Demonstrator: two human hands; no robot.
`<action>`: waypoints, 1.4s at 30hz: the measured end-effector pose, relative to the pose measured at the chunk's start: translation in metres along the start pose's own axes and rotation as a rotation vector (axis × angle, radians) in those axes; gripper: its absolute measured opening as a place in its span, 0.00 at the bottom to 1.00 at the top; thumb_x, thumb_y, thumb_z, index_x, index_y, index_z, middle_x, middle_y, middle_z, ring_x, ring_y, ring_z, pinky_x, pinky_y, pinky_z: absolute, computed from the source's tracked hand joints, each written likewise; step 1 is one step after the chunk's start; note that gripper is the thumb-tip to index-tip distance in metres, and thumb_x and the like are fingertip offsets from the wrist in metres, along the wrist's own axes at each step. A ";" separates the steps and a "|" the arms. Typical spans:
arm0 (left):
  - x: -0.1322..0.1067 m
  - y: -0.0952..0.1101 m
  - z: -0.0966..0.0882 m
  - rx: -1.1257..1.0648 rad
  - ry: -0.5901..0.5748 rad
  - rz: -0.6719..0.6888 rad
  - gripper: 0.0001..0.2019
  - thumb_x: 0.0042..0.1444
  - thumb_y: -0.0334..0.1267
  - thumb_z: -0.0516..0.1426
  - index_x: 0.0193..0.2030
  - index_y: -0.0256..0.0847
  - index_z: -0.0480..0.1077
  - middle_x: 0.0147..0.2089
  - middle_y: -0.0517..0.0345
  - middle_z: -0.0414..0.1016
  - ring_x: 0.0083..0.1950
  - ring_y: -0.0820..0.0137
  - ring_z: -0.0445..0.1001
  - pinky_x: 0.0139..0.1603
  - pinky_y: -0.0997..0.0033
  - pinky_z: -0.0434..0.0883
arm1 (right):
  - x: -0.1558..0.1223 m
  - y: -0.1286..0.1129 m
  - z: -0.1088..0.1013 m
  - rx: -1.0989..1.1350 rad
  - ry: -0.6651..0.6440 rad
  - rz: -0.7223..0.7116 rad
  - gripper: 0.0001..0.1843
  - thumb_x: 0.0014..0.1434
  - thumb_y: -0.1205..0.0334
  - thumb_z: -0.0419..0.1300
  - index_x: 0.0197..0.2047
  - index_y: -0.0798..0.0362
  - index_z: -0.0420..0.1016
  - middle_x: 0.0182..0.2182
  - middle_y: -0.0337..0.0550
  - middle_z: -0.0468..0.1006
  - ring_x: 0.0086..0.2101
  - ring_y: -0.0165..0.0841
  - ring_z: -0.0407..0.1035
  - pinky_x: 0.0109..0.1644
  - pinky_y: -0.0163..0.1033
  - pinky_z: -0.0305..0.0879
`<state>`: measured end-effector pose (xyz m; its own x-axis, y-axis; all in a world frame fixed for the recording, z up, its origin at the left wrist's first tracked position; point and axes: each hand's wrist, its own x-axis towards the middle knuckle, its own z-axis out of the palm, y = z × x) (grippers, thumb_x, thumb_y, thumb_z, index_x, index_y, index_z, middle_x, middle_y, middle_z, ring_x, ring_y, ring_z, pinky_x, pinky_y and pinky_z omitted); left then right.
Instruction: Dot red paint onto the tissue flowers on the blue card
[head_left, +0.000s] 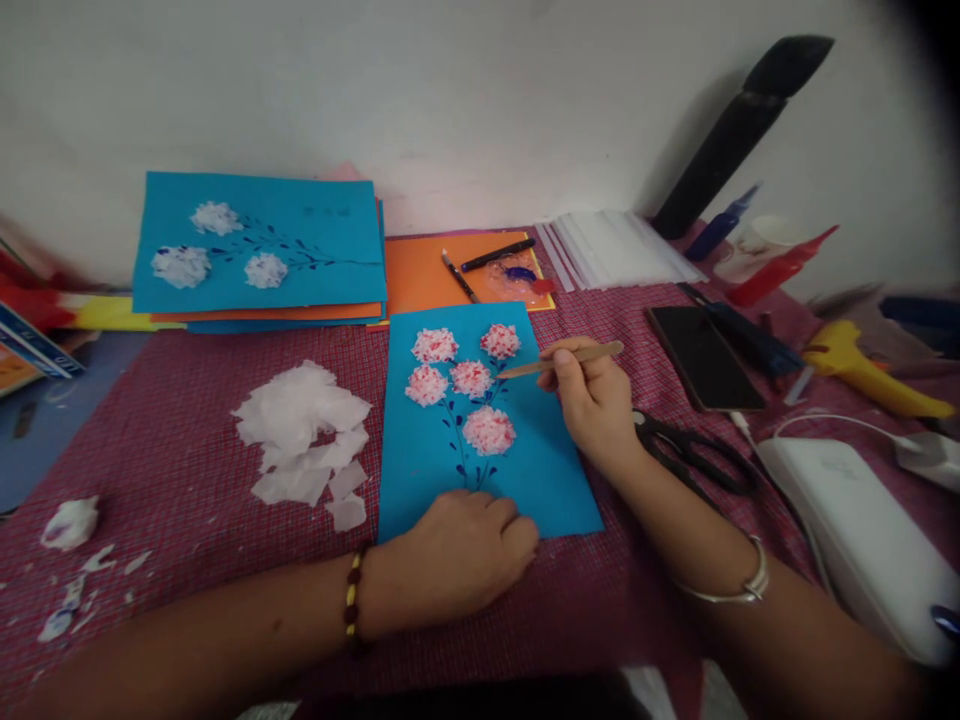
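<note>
A blue sheet of card (540, 480) lies in front of me, bearing several fluffy white paper flowers flecked with red, with dark blue painted stems and leaves. In my right hand (592, 400) is a tapered wooden stick (540, 364), pinched between thumb and fingers. Its pointed end is at the right edge of the middle flower (472, 378); whether it touches cannot be made out. My left hand (461, 555) rests on the card's lower edge with fingers curled in, and nothing shows in it. Left of the card is a pile of torn white tissue paper (304, 425).
Behind, a stack of cards topped by a blue flower card (259, 240) stands beside an orange sheet (420, 262) with pens and paint. To the right lie black scissors (694, 450), a phone (705, 355), a white power bank (847, 530) and a yellow glue gun (870, 370).
</note>
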<state>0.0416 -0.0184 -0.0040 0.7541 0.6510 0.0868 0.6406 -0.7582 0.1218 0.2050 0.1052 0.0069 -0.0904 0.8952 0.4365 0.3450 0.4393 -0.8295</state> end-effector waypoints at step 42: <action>0.000 0.001 0.002 -0.060 0.005 -0.057 0.07 0.63 0.42 0.53 0.40 0.42 0.63 0.35 0.59 0.72 0.32 0.67 0.72 0.28 0.70 0.65 | 0.150 0.037 -0.032 -0.371 0.113 0.025 0.13 0.62 0.64 0.47 0.33 0.55 0.71 0.25 0.43 0.75 0.27 0.31 0.70 0.36 0.40 0.64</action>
<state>0.0425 -0.0195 -0.0055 0.7159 0.6933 0.0828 0.6724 -0.7165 0.1857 0.2337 0.2536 0.0528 0.0191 0.8822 0.4705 0.6624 0.3413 -0.6669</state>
